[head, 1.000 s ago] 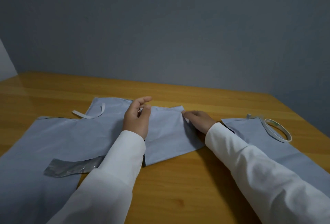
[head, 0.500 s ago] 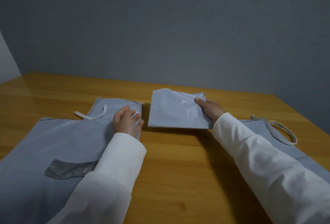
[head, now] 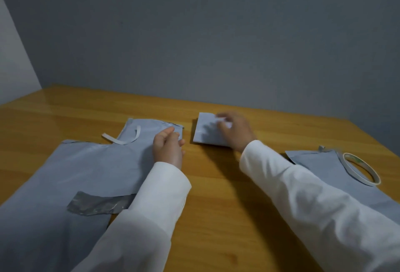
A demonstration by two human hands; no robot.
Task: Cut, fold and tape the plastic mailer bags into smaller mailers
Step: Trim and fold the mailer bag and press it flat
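On table [head: 216, 206] far-centre, small mailer [head: 205, 133] lies flat under right hand [head: 236, 131], fingers blurred, grip unclear; left hand [head: 168, 146] rests loosely curled on big bag [head: 86, 163], holding nothing.

Single view, head-worn wide-angle camera. Looks forward and down from above the near edge of the orange-brown wooden table [head: 216, 206]; faces the far grey-blue painted wall [head: 216, 33]. Close range: white sleeves fill the near foreground. No second view overlaps it.
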